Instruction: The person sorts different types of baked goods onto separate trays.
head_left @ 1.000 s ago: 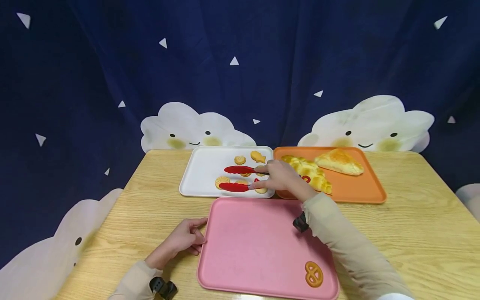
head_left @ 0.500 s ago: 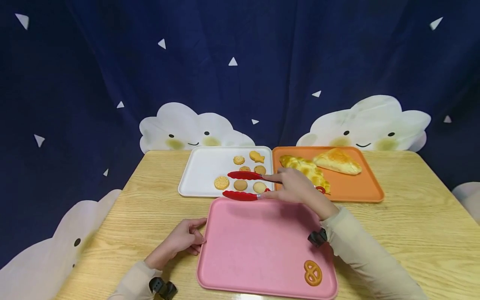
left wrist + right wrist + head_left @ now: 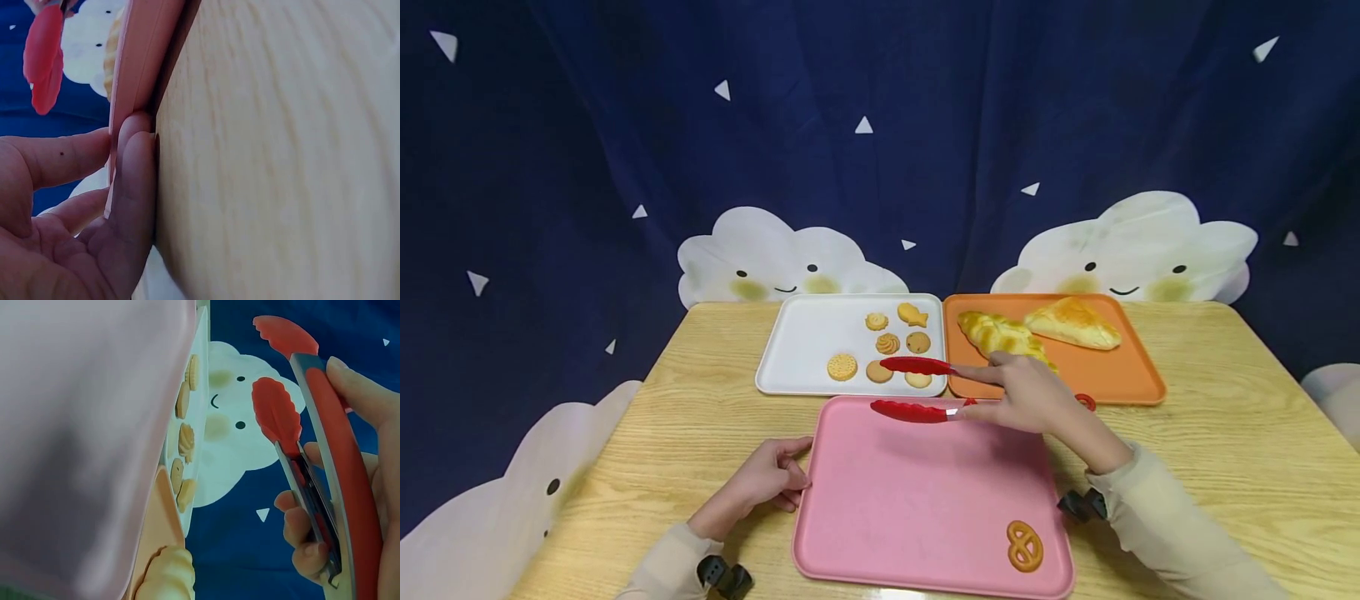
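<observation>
My right hand (image 3: 1026, 396) grips red-tipped kitchen tongs (image 3: 917, 365), held above the far edge of the pink tray (image 3: 910, 500). The tongs' two scalloped tips stand apart with nothing between them, as the right wrist view also shows. My left hand (image 3: 767, 479) pinches the left rim of the pink tray, its thumb on the rim and its other fingers bent against the outer side in the left wrist view. A brown pretzel (image 3: 1025, 547) lies in the tray's near right corner. Behind it, a white tray (image 3: 801, 333) bears several small cookies (image 3: 842, 367).
An orange tray (image 3: 1120, 375) beside the white one holds a braided bread (image 3: 996, 333) and a triangular pastry (image 3: 1075, 322). All three trays rest on a wooden table (image 3: 1210, 442). A dark blue curtain (image 3: 775, 150) with clouds hangs behind it.
My right hand has drawn the tongs back from over the cookies, toward me and to the right. Their tips stay apart. The left hand keeps its place on the tray's rim.
</observation>
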Available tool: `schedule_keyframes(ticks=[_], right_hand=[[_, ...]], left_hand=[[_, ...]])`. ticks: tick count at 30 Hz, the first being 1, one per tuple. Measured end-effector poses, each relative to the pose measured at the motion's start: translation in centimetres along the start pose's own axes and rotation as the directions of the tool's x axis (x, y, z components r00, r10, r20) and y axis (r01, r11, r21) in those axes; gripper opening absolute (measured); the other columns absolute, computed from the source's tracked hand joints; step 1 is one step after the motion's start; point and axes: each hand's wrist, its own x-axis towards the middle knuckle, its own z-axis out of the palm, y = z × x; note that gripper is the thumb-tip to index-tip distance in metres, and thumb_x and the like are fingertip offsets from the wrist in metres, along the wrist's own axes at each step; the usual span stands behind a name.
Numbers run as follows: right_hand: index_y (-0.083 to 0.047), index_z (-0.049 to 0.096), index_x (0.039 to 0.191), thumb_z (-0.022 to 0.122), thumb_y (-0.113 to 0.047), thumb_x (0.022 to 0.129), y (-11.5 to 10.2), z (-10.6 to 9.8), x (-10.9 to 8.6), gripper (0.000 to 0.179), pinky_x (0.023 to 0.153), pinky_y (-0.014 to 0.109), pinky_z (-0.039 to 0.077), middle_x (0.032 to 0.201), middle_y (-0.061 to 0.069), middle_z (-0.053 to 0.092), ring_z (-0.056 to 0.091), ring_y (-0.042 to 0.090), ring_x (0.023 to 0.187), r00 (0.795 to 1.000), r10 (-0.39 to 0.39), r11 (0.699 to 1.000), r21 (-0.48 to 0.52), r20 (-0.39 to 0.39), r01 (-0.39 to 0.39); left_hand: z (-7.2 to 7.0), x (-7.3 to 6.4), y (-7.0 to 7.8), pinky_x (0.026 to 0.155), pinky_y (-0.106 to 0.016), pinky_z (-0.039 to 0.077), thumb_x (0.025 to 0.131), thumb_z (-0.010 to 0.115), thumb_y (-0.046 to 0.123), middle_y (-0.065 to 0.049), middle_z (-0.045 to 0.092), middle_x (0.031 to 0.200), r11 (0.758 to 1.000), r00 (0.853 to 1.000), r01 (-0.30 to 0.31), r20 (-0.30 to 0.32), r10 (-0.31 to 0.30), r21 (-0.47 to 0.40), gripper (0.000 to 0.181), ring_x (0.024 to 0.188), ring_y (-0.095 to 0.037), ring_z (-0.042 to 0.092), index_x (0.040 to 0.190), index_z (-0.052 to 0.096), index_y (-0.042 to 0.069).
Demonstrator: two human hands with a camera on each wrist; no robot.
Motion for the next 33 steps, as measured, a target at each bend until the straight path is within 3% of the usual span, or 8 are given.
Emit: schedule_keyframes(ticks=[8,12,25,33], right_hand=[[-0.021,0.067,0.113,0.068,-0.061,0.066,0.6,-0.5,-2.1,0.062,0.05,0.023,0.036,0.079,-0.001,0.054,0.044,0.01,0.059,0.999,-0.037,0.999,-0.031,-0.032,0.036],[-0.02,0.067,0.113,0.068,-0.06,0.066,0.9,-0.8,-3.1,0.061,0.048,0.021,0.032,0.075,-0.004,0.051,0.04,0.007,0.056,0.997,-0.062,0.997,-0.049,-0.042,0.06],[-0.022,0.07,0.107,0.069,-0.063,0.064,2.0,-1.2,-6.6,0.059,0.042,0.017,0.026,0.069,-0.012,0.043,0.03,0.001,0.047,0.996,-0.048,0.997,-0.07,-0.072,0.043],[-0.023,0.07,0.108,0.07,-0.061,0.063,2.7,-1.4,-8.9,0.059,0.044,0.014,0.024,0.07,-0.015,0.041,0.029,-0.002,0.051,0.995,-0.058,0.994,-0.097,-0.087,0.049]], left_hand=[[0.0,0.0,0.1,0.046,-0.03,0.051,0.077,0.054,-0.009,-0.007,0.059,0.062,1.0,1.0,0.004,-0.001,-0.004,-0.005,0.063,0.048,-0.013,0.055,0.135,0.031,-0.013],[0.1,0.0,0.1,0.046,-0.03,0.052,0.076,0.054,-0.009,-0.006,0.059,0.062,1.0,1.0,0.011,-0.005,-0.011,-0.003,0.062,0.049,-0.013,0.055,0.134,0.031,-0.013],[0.0,0.0,0.2,0.045,-0.033,0.052,0.077,0.055,-0.008,-0.007,0.058,0.062,1.0,1.0,0.006,-0.008,-0.006,0.01,0.063,0.048,-0.014,0.055,0.135,0.032,-0.012],[0.1,0.1,0.1,0.045,-0.031,0.051,0.076,0.055,-0.008,-0.005,0.057,0.061,1.0,1.0,0.01,-0.016,-0.009,0.017,0.062,0.048,-0.013,0.054,0.134,0.033,-0.013]])
